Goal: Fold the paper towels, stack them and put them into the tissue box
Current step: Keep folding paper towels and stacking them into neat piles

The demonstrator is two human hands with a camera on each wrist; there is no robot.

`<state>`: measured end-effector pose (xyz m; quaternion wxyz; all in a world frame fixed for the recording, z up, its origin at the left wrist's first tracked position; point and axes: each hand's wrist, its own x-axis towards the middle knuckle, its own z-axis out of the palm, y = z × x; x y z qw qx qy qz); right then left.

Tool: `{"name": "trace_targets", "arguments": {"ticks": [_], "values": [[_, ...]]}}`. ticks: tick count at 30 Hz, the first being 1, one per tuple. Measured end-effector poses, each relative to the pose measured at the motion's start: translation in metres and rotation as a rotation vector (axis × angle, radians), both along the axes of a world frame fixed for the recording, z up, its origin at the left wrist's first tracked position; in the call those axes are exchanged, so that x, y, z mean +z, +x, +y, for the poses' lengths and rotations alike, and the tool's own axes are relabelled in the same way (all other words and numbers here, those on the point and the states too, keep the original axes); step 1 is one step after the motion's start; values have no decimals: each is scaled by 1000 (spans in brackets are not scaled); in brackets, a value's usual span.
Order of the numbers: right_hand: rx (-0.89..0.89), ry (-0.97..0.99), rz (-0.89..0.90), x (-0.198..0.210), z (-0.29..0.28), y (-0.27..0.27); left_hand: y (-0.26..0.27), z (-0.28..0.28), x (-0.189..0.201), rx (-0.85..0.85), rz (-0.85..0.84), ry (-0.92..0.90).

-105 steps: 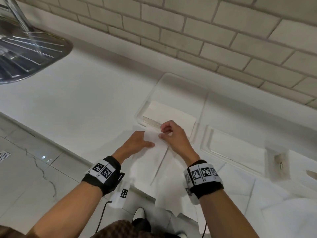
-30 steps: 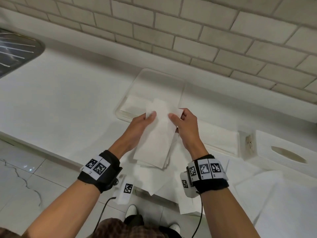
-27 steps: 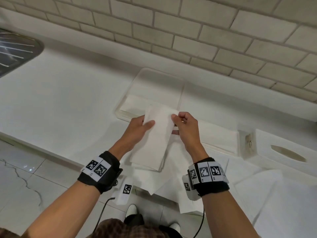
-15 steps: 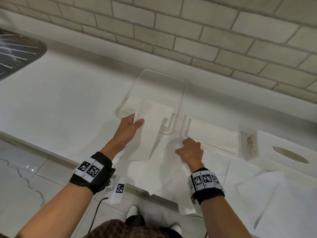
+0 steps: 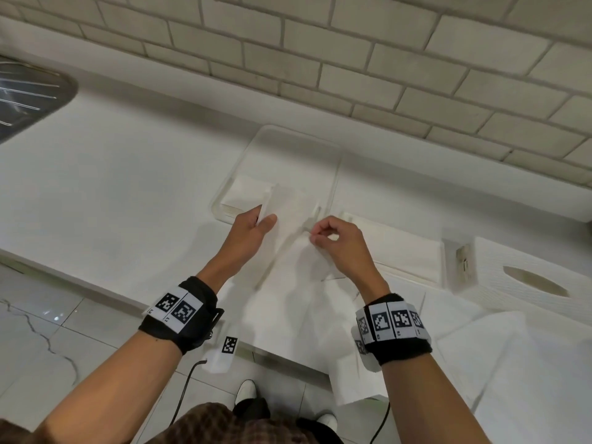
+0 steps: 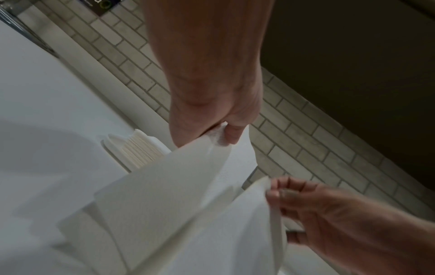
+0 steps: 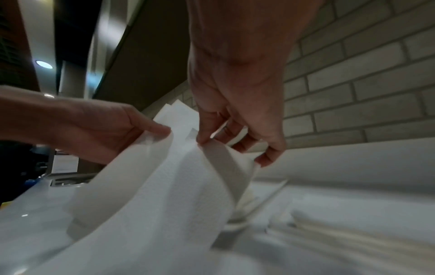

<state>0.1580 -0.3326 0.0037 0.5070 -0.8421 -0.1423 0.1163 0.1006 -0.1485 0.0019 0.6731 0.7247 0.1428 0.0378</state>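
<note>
White paper towel sheet (image 5: 288, 261) is hanging between both hands, long axis running away from the person: left hand (image 5: 248, 233) pinching its far left corner, right hand (image 5: 339, 248) pinching the right edge (over the counter's (image 5: 112, 174) near edge). The clear plastic tray (image 5: 294, 142) of folded towels is lying just beyond the fingers (image 7: 204, 130).
</note>
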Motion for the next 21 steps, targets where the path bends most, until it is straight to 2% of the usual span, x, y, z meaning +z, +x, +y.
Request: {"name": "trace_targets", "arguments": {"ticks": [4,9,10,14,16,19,21], "values": [[16,79,-109,32,17,3,3,-4,-1,-68,53,-87],[-43,76,-201,44,36,13,1,-7,5,-112,86,-484],[-56,78,-198,43,37,13,1,-7,6,-119,76,-483],[-150,150,-205,32,38,5,-2,-8,1,-82,22,-272],[-192,274,-33,26,31,0,-1,-5,0,-42,-11,-324],[-94,449,323,15,24,-5,-1,-1,3,-26,-74,-417],[-48,418,324,10,25,-8,1,-1,2,-26,-88,-370]]}}
